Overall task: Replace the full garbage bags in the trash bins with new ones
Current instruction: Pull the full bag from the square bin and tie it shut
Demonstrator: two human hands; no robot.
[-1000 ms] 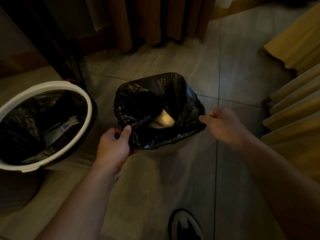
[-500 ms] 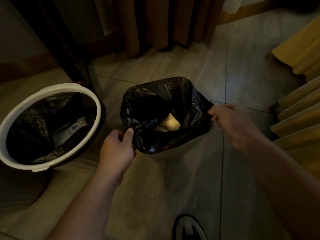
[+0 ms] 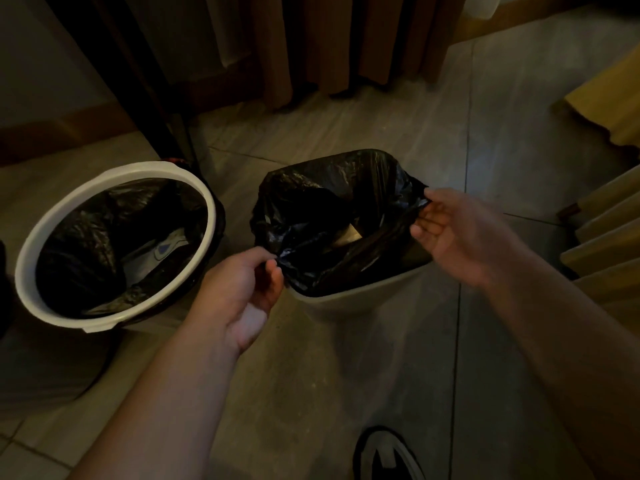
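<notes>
Newly, bag edge [image 3: 349, 252] off bin rim [image 3: 360, 295]

1. Floor [image 3: 346, 375]: grey-brown tiles, dark grout lines, dim light.
2. 2 bins stand on it, side by side, not touching. Round bin [image 3: 138, 170] with white rim on the left; pale bin [image 3: 346, 303] on the right, black bag [image 3: 311, 202] draped over its rim.
3. Dark furniture leg [image 3: 180, 140] lands just behind the round bin.
4. Brown curtains [image 3: 311, 46] reach the floor at the far side.
5. Yellow fabric folds [image 3: 606, 237] at the right edge.
6. 1 black-and-white shoe [image 3: 388, 455] at the bottom edge.
</notes>
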